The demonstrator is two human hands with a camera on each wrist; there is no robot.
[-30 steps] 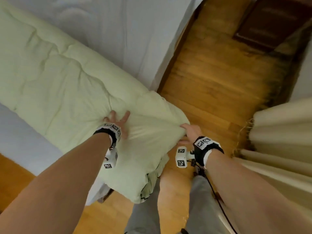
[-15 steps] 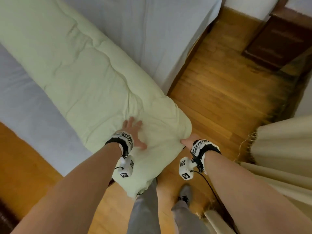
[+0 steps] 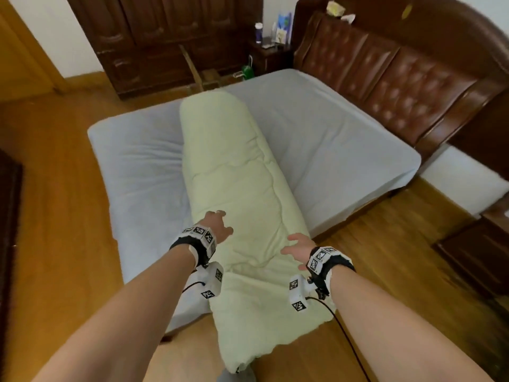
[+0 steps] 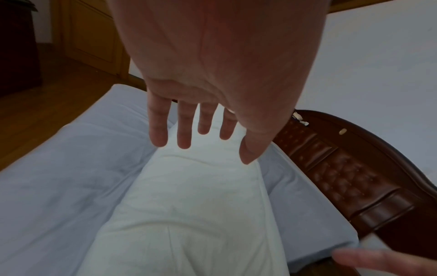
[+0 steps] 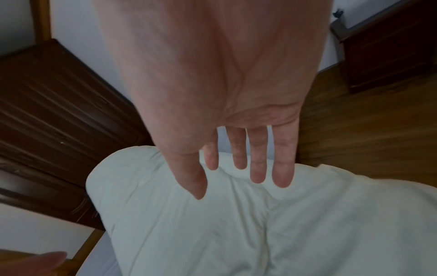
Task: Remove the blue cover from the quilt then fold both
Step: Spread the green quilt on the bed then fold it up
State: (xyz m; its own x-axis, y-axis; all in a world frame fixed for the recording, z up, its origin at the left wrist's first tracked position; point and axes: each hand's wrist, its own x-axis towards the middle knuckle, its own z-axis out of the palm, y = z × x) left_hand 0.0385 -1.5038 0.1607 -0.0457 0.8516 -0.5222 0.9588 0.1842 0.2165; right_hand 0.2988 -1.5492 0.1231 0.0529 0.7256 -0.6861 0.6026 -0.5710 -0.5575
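Bed, blue-sheeted: pale green quilt folded lengthwise, near end overhanging. Your left hand and right hand: above it, fingers spread, holding nothing.

Quilt: pale yellow-green, padded, with stitched seams and soft creases across its top. Folded lengthwise into one long, thick band. Lies flat across a bed dressed in a pale blue-grey sheet, running from the far left edge of the mattress to the near edge. Far end rounded and resting on the mattress; near end overhangs the bed edge and droops toward the wooden floor, its lower corner ragged and loosely bunched. A raised seam ridge runs down the right half of the band. In both wrist views the fabric reads paler, almost white, puffed and gently dimpled. No cover on it; the blue cover cannot be made out as a separate piece.
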